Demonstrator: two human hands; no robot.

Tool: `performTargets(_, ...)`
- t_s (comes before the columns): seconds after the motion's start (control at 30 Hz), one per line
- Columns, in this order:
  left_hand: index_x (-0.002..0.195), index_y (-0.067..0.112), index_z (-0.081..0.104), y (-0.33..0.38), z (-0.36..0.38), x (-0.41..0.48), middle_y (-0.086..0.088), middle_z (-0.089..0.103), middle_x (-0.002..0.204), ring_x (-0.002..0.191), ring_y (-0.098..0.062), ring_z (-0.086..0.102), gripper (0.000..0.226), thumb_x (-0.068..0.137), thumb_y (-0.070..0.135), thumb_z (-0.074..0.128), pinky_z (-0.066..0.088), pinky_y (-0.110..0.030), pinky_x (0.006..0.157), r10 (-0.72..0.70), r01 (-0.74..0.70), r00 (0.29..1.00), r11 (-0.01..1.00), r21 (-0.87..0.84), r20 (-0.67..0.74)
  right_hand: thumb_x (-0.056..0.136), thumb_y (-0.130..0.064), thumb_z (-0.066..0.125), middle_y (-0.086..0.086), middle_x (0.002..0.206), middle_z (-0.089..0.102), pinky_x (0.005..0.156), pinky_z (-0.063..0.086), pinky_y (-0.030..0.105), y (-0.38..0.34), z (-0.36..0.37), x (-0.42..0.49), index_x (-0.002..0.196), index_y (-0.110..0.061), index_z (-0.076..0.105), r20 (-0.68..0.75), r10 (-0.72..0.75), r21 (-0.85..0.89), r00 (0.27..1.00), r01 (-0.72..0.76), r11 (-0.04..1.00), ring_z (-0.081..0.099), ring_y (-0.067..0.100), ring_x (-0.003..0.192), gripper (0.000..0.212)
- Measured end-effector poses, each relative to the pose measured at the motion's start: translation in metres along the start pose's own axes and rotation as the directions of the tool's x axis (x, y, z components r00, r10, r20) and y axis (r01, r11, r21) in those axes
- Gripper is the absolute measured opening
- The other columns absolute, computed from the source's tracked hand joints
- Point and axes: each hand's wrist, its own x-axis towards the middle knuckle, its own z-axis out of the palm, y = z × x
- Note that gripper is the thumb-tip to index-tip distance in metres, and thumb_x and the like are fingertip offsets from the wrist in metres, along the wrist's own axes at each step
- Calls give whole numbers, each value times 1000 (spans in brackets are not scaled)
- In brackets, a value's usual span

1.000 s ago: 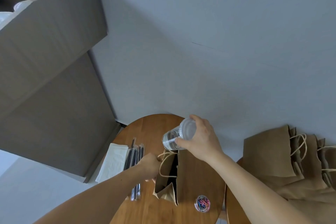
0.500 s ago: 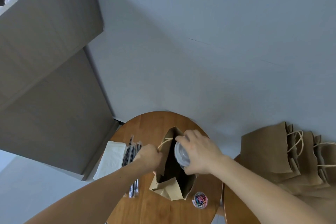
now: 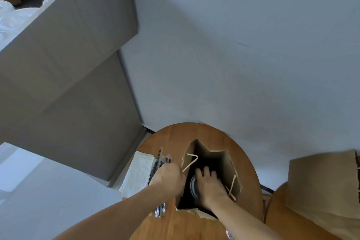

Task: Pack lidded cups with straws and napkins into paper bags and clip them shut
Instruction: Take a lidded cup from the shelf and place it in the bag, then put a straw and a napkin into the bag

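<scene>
Your right hand [image 3: 209,183] reaches down through the open mouth of the bag [image 3: 216,160]. The forearm enters from the lower right and crosses the bag's near edge. The fingers [image 3: 202,172] point away from you and curl down over the cup [image 3: 193,187], grasping it from above. Only a dark arc of the cup's lid shows, at the left of the palm, and the rest is hidden by the hand and the bag's shadow. The cup sits inside the bag, low in its left half.

Your left hand [image 3: 169,177] is clenched on the bag's left rim, just beside the left handle [image 3: 190,161], and holds the mouth wide. Its forearm runs in from the lower left and covers the near ends of the straws [image 3: 161,159].

The bag stands upright on the round table [image 3: 167,142]. The right handle [image 3: 231,188] hangs against your right wrist. The straws lie in a bundle just left of the bag, and the napkins [image 3: 138,171] lie touching them on the far side, at the table's left edge.

A second table [image 3: 276,220] stands to the right, and on it lie the spare bags [image 3: 321,177], flat. A large box [image 3: 78,25] fills the upper left, with clear plastic [image 3: 11,15] visible in its opening. The wall [image 3: 233,45] lies behind.
</scene>
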Motion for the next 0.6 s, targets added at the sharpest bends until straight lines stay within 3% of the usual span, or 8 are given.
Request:
performTargets(0.33, 105, 18, 62, -10, 0, 8, -2, 67, 90, 79, -17, 68, 19, 99, 29, 47, 61, -33, 75, 22, -23, 1000, 999, 39, 12, 91, -34, 55, 17, 147, 28, 108, 35, 50, -12, 37, 32, 150, -19, 14, 27, -53, -71, 998, 54, 996, 36, 40, 130, 74)
performTargets(0.6, 100, 19, 61, -16, -1, 8, 0, 65, 83, 72, -16, 67, 18, 98, 29, 46, 62, -33, 71, 44, -44, 999, 999, 8, -3, 89, -36, 60, 15, 153, 19, 111, 32, 51, -16, 32, 27, 153, -21, 8, 45, -4, -23, 999, 5, 1000, 28, 41, 137, 84)
